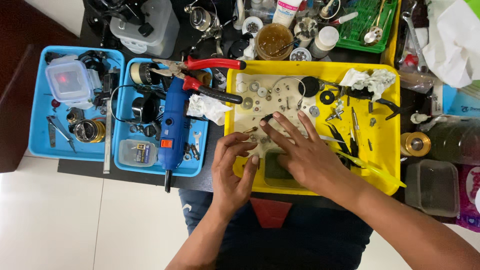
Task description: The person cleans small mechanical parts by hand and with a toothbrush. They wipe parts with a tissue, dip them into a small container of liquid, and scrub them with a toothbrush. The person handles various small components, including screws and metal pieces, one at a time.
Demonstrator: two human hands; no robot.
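A yellow tray (387, 100) holds a pale mat strewn with several small washers, screws and metal parts (260, 95). My left hand (231, 170) rests at the tray's near-left edge, fingers curled, fingertips close to a small brass part (250, 130). My right hand (302, 150) lies flat over the tray's front, fingers spread toward the small parts, partly covering a dark green block (274, 170). Neither hand visibly grips anything.
Red-handled pliers (210, 75) and a blue rotary tool (172, 125) lie across a blue tray (125, 162). Another blue tray (37, 145) of parts is at far left. Jars, bottles and a green basket (385, 35) crowd the back. Tweezers (345, 140) and crumpled tissue (370, 80) sit in the yellow tray.
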